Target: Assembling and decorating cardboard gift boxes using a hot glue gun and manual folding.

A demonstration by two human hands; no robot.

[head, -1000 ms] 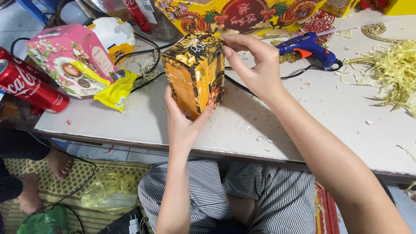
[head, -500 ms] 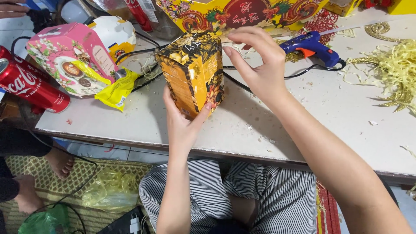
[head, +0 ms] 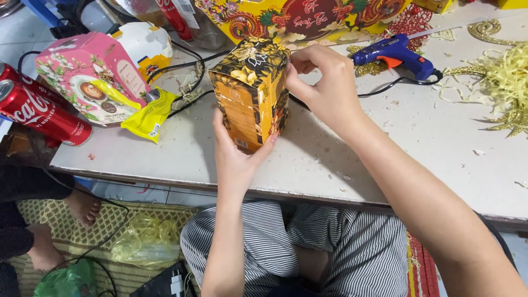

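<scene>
Nearest the camera, striped trousers [head: 341,258] are showing below the table edge [head: 165,179], with a woven mat [head: 49,242] and another person's bare foot [head: 82,206] lying on the floor at left. The left hand [head: 236,159] is cupping the lower near corner of an orange-and-black floral box [head: 250,91], thumb and fingers wrapped against its sides, so this hand is closed around the box from below. The box is standing roughly upright at the near middle of the white table, slightly tilted. The right hand [head: 324,91] is pinching at the box's upper right edge, fingertips pressed together on the top flap area; whether a flap is tucked in under them cannot be told. Judged from this, the box body is already formed and its top looks nearly shut, with only the final closing or pressing at that corner left. To the left, a yellow sachet [head: 148,113], a pink printed box [head: 88,82] and red drink cans [head: 38,110] are lying apart from the work. Farther back, a blue glue gun [head: 396,55] is resting with its cord trailing, shredded yellow paper [head: 503,77] is piling at right, and a large yellow decorated carton [head: 308,19] is standing along the far edge.
</scene>
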